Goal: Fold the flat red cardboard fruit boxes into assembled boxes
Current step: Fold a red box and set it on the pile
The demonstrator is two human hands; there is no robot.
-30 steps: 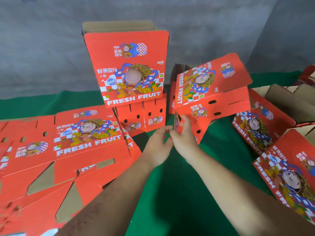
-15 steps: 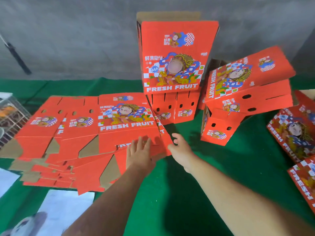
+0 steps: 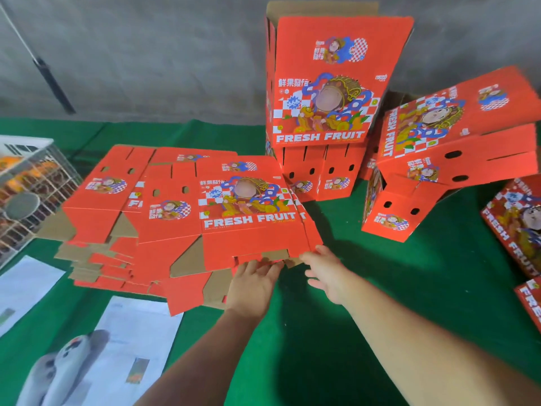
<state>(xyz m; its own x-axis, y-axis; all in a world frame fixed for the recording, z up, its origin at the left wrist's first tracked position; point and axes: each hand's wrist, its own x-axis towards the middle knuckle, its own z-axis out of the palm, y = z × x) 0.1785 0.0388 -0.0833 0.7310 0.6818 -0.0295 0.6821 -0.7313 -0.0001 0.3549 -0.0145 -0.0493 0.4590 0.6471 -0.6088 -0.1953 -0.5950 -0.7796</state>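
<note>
A stack of flat red fruit boxes [image 3: 164,218] lies on the green table at the left. The top flat box [image 3: 248,230], printed FRESH FRUIT, faces up with its near edge towards me. My left hand [image 3: 253,284] reaches that near edge, and its straight fingertips touch the flap from below. My right hand [image 3: 325,272] is beside it, fingers spread, one fingertip on the flat's near right corner. An assembled box [image 3: 330,83] stands upright behind the stack. Another assembled box [image 3: 448,148] lies tilted on its side to the right.
More red boxes [image 3: 518,227] lie at the right edge. A white wire basket [image 3: 32,183] stands at far left. Printed paper sheets [image 3: 131,341] and a grey slipper [image 3: 58,373] are at lower left. Green cloth [image 3: 380,288] covers the table; a grey wall is behind.
The view swung left towards the flat stack. Both hands left the tilted box at the right and moved to the near edge of the top flat box.
</note>
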